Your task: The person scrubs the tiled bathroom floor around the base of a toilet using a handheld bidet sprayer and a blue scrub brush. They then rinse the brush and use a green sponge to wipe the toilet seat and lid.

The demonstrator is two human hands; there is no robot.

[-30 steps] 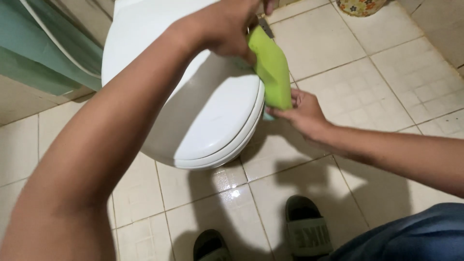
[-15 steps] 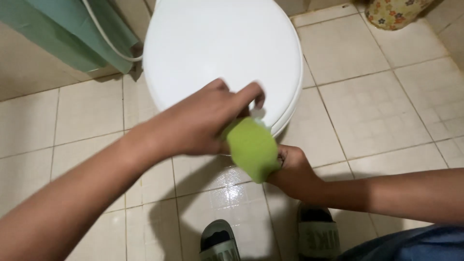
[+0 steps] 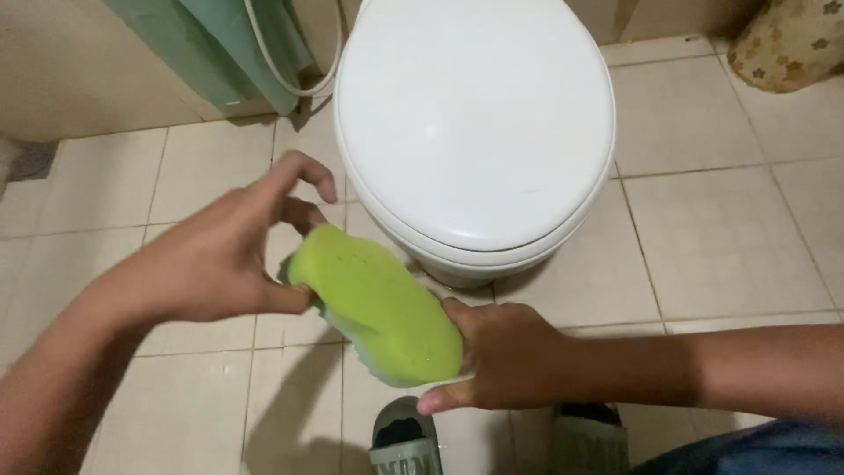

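Note:
A lime-green oval sponge point(image 3: 378, 303) is held between both hands above the tiled floor, in front of the toilet. My left hand point(image 3: 224, 255) grips its upper left end with the thumb underneath and the fingers spread. My right hand point(image 3: 501, 356) holds the lower right end from the side. The white toilet point(image 3: 475, 123) has its lid shut and stands just beyond the sponge.
A green curtain or panel point(image 3: 220, 48) and a white hose point(image 3: 281, 62) hang at the upper left. A floral patterned object point(image 3: 787, 44) sits at the upper right. My feet in grey-green slippers point(image 3: 404, 440) stand on the beige floor tiles point(image 3: 721, 246).
Both hands have brought the sponge down from the toilet's rim to the space in front of the bowl. The view has shifted so the whole lid shows.

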